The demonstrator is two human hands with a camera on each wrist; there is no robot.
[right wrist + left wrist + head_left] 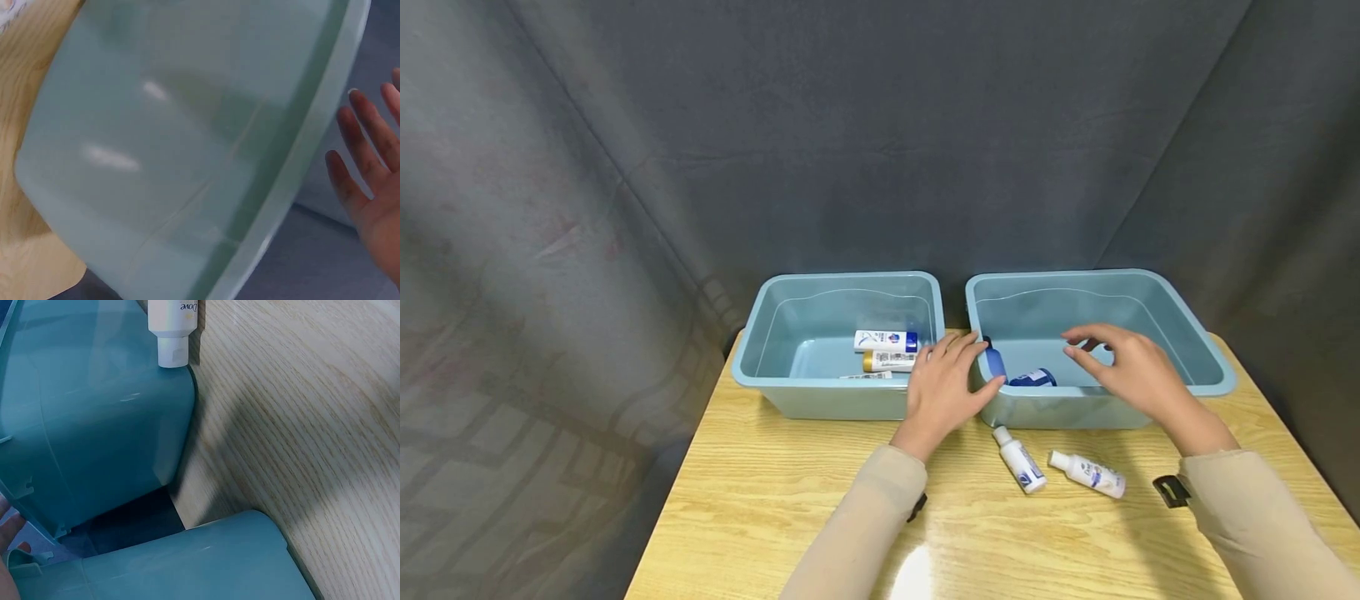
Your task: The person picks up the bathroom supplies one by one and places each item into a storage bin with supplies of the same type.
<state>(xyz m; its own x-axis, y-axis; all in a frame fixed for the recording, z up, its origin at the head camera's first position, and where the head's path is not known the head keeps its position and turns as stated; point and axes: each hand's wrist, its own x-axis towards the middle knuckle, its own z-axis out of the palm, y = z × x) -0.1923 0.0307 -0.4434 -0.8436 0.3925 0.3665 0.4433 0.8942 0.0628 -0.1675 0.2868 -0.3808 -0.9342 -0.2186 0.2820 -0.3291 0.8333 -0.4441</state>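
The left hand (943, 383) lies over the gap between two blue-green plastic bins, its fingers extended and spread toward the near rim corner of the right-hand bin (1213, 367). Just past those fingers, inside that bin, a blue bottle with a dark cap (995, 363) leans by the side wall; whether the hand touches it cannot be told. Beside it, low against the front wall, lies a dark blue container with a white label (1036, 378), partly hidden by the rim.

The right hand (1131, 371) hangs over the same bin, thumb and fingers bent loosely with a plain gap between them — nothing is held there, and the right wrist view shows the fingers well spread.

In the left-hand bin (748, 350) lie a white tube with a blue cap (883, 341), a white tube with a gold cap (891, 361) and, cut off by the rim, another white item (868, 376).

Two small white bottles lie on the table (760, 500) in front of the right-hand bin: one (1019, 461) points its cap at the bin's corner — the other (1087, 474) lies near it, farther right. A dark grey curtain (865, 142) hangs behind.
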